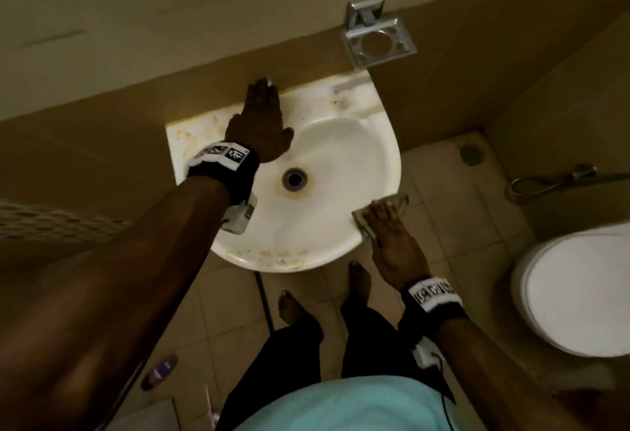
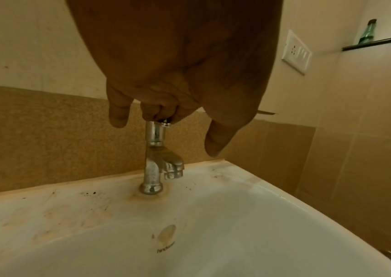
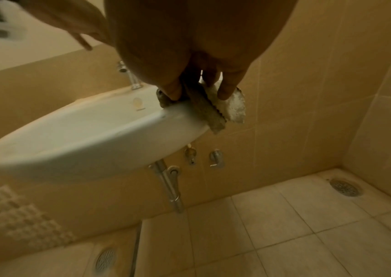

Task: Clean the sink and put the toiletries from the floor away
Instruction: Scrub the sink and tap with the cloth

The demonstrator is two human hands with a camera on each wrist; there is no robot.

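The white, stained sink (image 1: 272, 256) hangs on the wall, its drain (image 1: 295, 178) in the middle. My left hand (image 1: 259, 113) reaches to the back of the sink, and my left hand (image 2: 161, 118) pinches the knob on top of the chrome tap (image 2: 154, 159). My right hand (image 1: 385, 216) is at the sink's right rim, where it holds a grey scrub pad (image 3: 213, 108) folded over the sink's edge (image 3: 180, 112). A purple bottle (image 1: 160, 371) lies on the floor at the lower left.
A toilet (image 1: 579, 294) stands at the right, with a spray hose (image 1: 552, 180) and a floor drain (image 1: 472, 154) beyond it. A chrome tumbler holder (image 1: 378, 42) sticks out above the sink. The drain pipe (image 3: 168, 185) runs below it. My bare feet (image 1: 358, 280) stand on the tiled floor.
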